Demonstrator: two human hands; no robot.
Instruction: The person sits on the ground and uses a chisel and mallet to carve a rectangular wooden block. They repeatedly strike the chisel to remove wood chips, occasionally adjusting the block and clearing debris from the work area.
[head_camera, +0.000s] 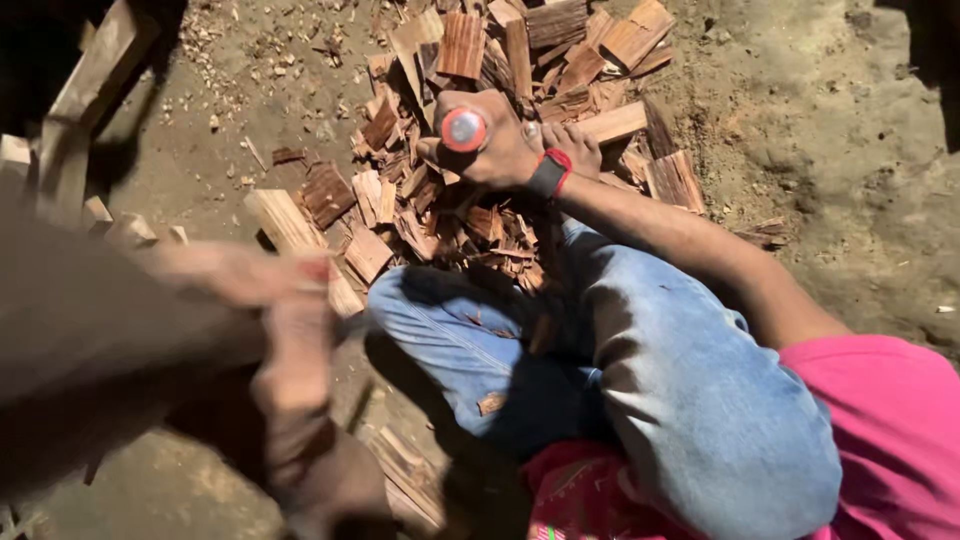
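Note:
My right hand (505, 150), with a black and red wristband (549, 172), is closed around a tool handle with a round red butt end (463, 130). It is held over a heap of split reddish wood pieces (520, 60). The tool's head is hidden. My left hand (265, 275) and forearm sweep in from the left, heavily blurred. A blurred brown shape (295, 420) hangs under the hand, and I cannot tell if it is held. A pale wood block (285, 220) lies just beyond it. My knees in blue jeans (640, 370) are bent below the heap.
Bare packed earth (820, 130) lies to the right of the heap. Wood chips are scattered over the dirt at top left (250, 50). Long pale wood billets (90, 90) lean at the far left. Thin splinters (410, 470) lie by my leg.

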